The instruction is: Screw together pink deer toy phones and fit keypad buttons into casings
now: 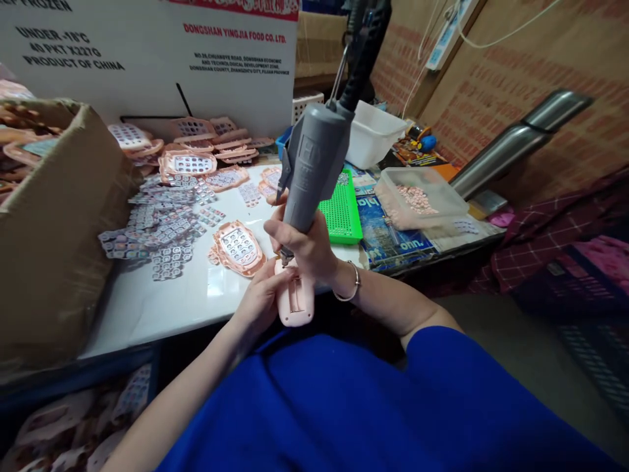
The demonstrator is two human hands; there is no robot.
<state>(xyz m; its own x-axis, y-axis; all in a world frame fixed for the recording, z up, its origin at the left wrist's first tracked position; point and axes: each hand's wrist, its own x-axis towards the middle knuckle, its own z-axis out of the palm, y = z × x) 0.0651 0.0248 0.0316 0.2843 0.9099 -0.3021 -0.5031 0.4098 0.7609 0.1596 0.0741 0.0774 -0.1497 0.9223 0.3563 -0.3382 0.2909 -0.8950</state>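
Observation:
My right hand (309, 249) is wrapped round a grey electric screwdriver (314, 157), which hangs nearly upright from a coil and cable. Its tip meets the upper end of a pale pink plastic toy phone casing (295, 308). That casing lies back side up, showing a long open recess and screw holes at its lower corners. My left hand (263, 292) grips the casing from the left, fingers closed on its edge. Whether a screw sits under the tip is hidden. Just left on the white table lies a pink casing half with a printed keypad (240, 246).
Keypad sheets (167, 223) are heaped at left beside a cardboard box (63, 236). Pink casings (211, 141) are stacked behind. A green perforated tray (344, 210), a clear tub of small pink parts (417, 200), a white bin (371, 134) and a steel flask (511, 151) stand rightward.

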